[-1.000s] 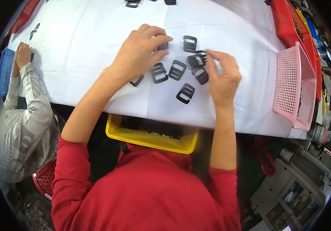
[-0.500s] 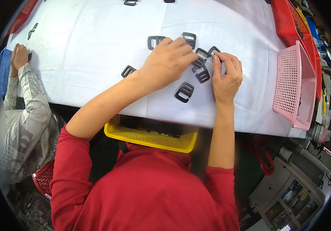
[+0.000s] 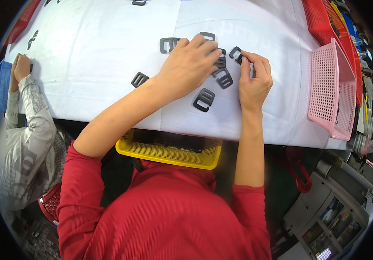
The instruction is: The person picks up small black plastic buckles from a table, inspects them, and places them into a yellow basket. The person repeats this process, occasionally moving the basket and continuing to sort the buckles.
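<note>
My right hand pinches the edge of a black slotted buckle between thumb and fingertips, near the table surface. To its left, my left hand bends its fingers over a cluster of similar buckles. One black buckle shows partly at those fingertips, and another peeks out behind the knuckles. Whatever the left fingers hold, if anything, is hidden. Close by lie a buckle below the fingertips, one nearer me, one left of the hand and one beside my left forearm.
The white-covered table has a pink basket and red baskets along its right side. A yellow basket with dark pieces sits below the front edge. At the left, another person's hands work beside a blue basket.
My right hand has drawn its buckle slightly away from the cluster, leaving a gap. My left hand stays over the cluster. The whole view has shifted slightly.
</note>
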Available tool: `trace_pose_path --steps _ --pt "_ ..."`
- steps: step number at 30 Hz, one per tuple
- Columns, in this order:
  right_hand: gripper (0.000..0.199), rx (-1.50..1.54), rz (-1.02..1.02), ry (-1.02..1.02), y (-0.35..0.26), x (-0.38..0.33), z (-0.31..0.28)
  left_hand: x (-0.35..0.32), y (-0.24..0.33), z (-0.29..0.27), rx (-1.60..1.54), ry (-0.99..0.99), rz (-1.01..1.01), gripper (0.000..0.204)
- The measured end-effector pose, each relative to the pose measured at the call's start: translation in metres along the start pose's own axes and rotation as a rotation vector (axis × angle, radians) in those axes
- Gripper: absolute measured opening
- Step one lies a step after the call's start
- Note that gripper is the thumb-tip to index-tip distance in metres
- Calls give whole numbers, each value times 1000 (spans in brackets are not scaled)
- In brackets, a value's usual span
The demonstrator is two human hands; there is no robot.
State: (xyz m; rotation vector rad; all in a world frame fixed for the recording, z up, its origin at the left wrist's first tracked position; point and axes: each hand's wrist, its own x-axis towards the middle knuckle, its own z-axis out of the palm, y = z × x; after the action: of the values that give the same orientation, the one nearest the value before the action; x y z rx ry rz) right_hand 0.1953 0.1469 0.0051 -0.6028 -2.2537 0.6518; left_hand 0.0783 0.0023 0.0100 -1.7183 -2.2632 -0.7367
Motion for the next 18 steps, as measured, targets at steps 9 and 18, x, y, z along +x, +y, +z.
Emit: trace_pose_path --steps 9,18 --pt "17 -20 -29 -1 4 -2 1 11 6 -7 -189 -33 -235 23" --pt "28 48 -131 -206 9 3 3 -26 -50 -75 -197 33 -631 26"
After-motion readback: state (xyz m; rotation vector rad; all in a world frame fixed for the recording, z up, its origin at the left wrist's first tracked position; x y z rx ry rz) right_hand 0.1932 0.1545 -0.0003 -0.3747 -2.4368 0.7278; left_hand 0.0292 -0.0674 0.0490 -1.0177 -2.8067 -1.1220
